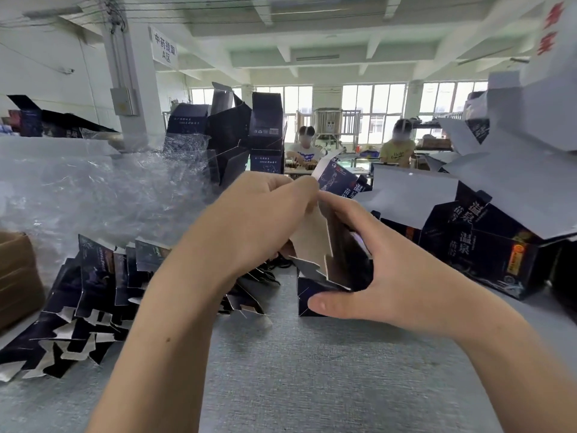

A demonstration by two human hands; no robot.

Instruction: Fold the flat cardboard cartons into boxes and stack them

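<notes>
At centre frame, the left hand (262,220) curls its fingers around the upper flaps of a half-opened carton (315,245), while the right hand (390,276) clamps its lower body, thumb pressed on the near dark face and fingers wrapped round the far side. The carton stands with its long axis roughly upright, top leaning away towards the upper right and a printed flap poking out above the fingers. Its open side faces the camera and shows bare brown board. Its lower corner sits at the grey table (312,370). At lower left, flat cartons (93,292) lean in a row below crumpled plastic wrap (93,189). A brown box (15,276) sits at the left edge, its contents out of sight. Folded boxes (487,254) are piled at right, and more boxes (265,126) are stacked at upper centre.
</notes>
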